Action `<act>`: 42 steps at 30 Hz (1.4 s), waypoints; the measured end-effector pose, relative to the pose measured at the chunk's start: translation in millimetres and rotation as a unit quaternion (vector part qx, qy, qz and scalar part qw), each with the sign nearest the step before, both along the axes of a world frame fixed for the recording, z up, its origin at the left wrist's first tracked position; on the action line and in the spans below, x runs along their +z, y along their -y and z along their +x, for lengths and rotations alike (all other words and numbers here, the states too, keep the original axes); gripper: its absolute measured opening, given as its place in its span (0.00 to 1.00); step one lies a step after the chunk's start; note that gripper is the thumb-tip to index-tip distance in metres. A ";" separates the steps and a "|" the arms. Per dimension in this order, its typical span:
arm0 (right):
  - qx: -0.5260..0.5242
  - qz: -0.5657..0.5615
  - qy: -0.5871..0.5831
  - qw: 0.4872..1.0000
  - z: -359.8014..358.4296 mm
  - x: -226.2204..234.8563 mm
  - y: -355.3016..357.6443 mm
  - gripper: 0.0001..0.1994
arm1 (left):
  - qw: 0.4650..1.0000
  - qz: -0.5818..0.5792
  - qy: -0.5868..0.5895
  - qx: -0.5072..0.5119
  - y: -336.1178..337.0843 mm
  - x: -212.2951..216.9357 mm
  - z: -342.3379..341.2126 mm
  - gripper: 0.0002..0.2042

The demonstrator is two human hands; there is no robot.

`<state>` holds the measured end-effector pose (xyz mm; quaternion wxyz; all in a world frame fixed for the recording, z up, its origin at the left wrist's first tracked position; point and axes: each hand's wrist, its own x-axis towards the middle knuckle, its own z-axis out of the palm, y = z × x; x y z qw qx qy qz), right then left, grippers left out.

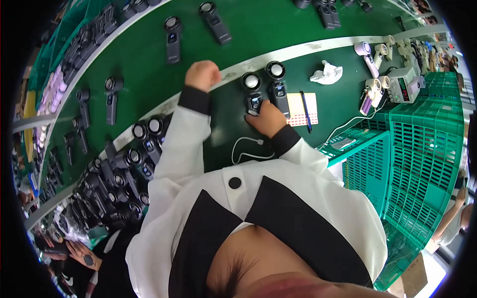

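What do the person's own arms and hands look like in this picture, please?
Both arms wear loose white long sleeves ending in broad black cuffs at the wrists. The left hand and right hand are bare: no gloves, rings or watch show. The sleeves belong to a white top with a wide black collar and a round black button at the chest. No cable or strap is on either arm.

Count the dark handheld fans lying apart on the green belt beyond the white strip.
5: two at top centre, three at left; more at the rim may be hidden.
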<state>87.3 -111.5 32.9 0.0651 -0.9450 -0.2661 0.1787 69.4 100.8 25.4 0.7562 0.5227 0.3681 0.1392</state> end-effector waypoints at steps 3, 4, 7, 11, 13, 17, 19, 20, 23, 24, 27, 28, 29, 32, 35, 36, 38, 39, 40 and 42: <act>-0.102 0.161 -0.167 0.967 -8.7 4.4 -12.2 0.18 | 0.968 0.210 -0.048 -0.128 67.2 6.2 -65.1 0.11; -0.129 0.222 -0.212 0.943 -12.4 8.9 -16.2 0.17 | 0.939 0.287 -0.052 -0.182 83.5 6.7 -79.9 0.11; -0.138 0.359 -0.336 0.860 -18.0 28.5 -23.3 0.17 | 0.960 0.272 -0.060 -0.039 104.7 13.5 -104.6 0.12; -0.108 0.569 -0.415 0.702 -7.5 51.1 -33.7 0.15 | 0.965 0.252 -0.059 0.049 104.0 48.4 -129.9 0.14; -0.044 0.573 -0.443 0.688 -1.5 60.3 -38.6 0.15 | 0.959 0.283 -0.035 0.007 105.2 70.9 -147.9 0.15; 0.042 0.548 -0.414 0.725 -5.5 84.6 -42.5 0.15 | 0.959 0.281 -0.034 -0.015 118.5 99.5 -169.1 0.17; 0.051 0.518 -0.349 0.779 -13.1 99.5 -44.4 0.15 | 0.955 0.293 -0.027 -0.028 123.1 105.9 -172.6 0.17; 0.075 0.517 -0.361 0.773 -17.7 106.7 -45.4 0.15 | 0.963 0.265 -0.042 -0.017 124.0 108.2 -173.7 0.17; -0.141 0.515 -0.638 0.555 -41.1 119.6 -44.6 0.17 | 0.894 0.446 0.042 -0.018 124.6 111.8 -174.8 0.21; -0.172 0.506 -0.721 0.442 -44.0 121.9 -44.2 0.18 | 0.859 0.507 0.072 -0.027 125.2 112.5 -175.5 0.22; -0.027 0.592 -0.502 0.630 -36.0 124.4 -46.1 0.16 | 0.966 0.250 0.059 -0.022 129.0 114.7 -176.4 0.24; 0.064 0.614 -0.373 0.693 -30.9 124.5 -46.1 0.15 | 0.992 0.114 0.051 -0.027 129.1 116.1 -176.8 0.25; 0.137 0.638 -0.248 0.716 -24.7 125.6 -46.5 0.14 | 0.996 -0.009 0.073 -0.043 127.9 117.7 -176.1 0.26; 0.185 0.595 -0.309 0.718 -18.5 128.4 -45.6 0.13 | 0.979 -0.054 0.192 -0.050 110.7 130.7 -177.1 0.28; 0.218 0.560 -0.396 0.694 -23.5 128.9 -42.4 0.11 | 0.892 -0.146 0.421 -0.074 76.8 158.3 -188.8 0.20; 0.237 0.555 -0.364 0.709 -25.9 127.7 -41.7 0.11 | 0.893 -0.109 0.438 0.012 66.3 170.8 -196.3 0.17; 0.268 0.542 -0.300 0.737 -31.6 123.0 -40.0 0.11 | 0.879 0.074 0.447 0.146 63.1 192.7 -211.2 0.17; 0.271 0.531 -0.265 0.758 -33.3 120.2 -41.9 0.11 | 0.820 0.252 0.435 0.273 62.6 205.9 -219.3 0.16; 0.279 0.545 -0.260 0.746 -33.8 117.6 -44.8 0.11 | 0.845 0.275 0.449 0.098 68.7 222.1 -231.0 0.19; 0.269 0.511 -0.290 0.763 -39.4 111.6 -45.6 0.10 | 0.846 0.282 0.445 -0.080 81.7 241.8 -240.9 0.21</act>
